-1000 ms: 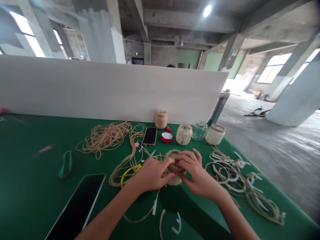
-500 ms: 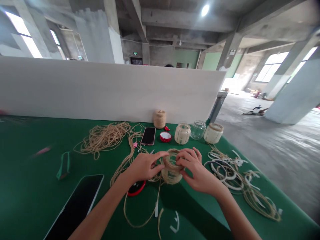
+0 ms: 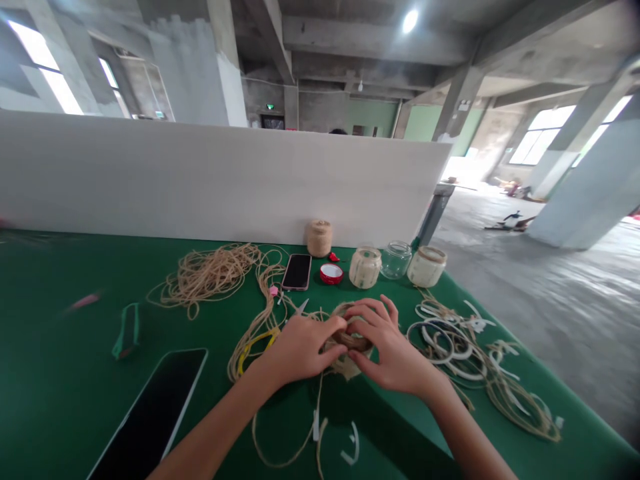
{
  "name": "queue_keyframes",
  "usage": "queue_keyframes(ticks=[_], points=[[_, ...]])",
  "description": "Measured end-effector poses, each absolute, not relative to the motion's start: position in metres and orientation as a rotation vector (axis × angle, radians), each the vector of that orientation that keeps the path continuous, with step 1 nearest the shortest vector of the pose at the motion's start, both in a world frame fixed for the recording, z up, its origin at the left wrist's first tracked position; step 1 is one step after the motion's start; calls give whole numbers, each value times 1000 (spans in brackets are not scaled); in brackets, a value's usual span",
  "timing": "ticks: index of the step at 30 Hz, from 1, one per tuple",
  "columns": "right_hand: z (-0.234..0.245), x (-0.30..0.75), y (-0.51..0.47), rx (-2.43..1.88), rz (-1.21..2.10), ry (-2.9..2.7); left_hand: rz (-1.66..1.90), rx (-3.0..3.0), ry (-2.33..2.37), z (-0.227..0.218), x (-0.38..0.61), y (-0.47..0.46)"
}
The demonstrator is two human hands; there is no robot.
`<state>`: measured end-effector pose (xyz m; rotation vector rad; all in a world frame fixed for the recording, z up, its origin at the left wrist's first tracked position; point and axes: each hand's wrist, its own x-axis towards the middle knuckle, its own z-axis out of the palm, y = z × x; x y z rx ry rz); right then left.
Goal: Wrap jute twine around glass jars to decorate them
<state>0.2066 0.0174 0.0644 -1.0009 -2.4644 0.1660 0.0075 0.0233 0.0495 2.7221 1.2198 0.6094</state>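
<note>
Head view: twine-wrapped jar clasped between left hand and right hand.

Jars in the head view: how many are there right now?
4. Three stand in a row beyond the hands: a twine-wrapped jar, a bare glass jar and another wrapped jar. The fourth jar, wrapped in twine, is held between the left hand and right hand, mostly hidden.

**Bare arms, slender hands**

The left hand and right hand are slim, with long, tapering fingers and short nails. The left forearm and right forearm are narrow and bare as far as the view shows, thinning towards the wrists.
</note>
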Motion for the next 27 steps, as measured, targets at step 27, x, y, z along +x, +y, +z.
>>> queue_keyframes(ticks=[27], points=[[62, 212, 24, -1022, 182, -2444, 546, 2803, 1285, 48, -8, 37]])
